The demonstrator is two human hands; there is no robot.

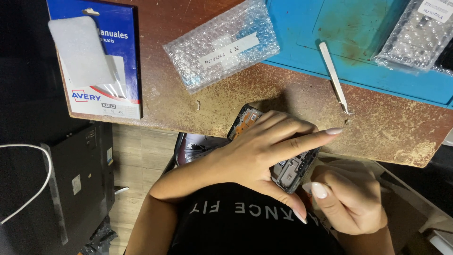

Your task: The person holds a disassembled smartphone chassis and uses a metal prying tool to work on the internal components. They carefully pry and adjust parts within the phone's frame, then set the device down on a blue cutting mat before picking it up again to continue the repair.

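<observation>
Right hand (351, 203), lower right, fingers curled, picks at the opened phone frame (288, 170) gripped by the left hand (264, 151); steady support at the tabletop (391, 127) edge helps.

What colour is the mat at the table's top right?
Blue, with brownish stains; the mat shows best, and only, in the head view, beyond the left hand.

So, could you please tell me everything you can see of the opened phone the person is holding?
The opened phone is a dark, flat frame with its back off, showing grey inner parts and an orange strip near its upper end. It lies tilted over the worn table's near edge. The left hand covers most of its middle, fingers spread across it, while the right hand touches its lower corner. The middle is hidden.
</observation>
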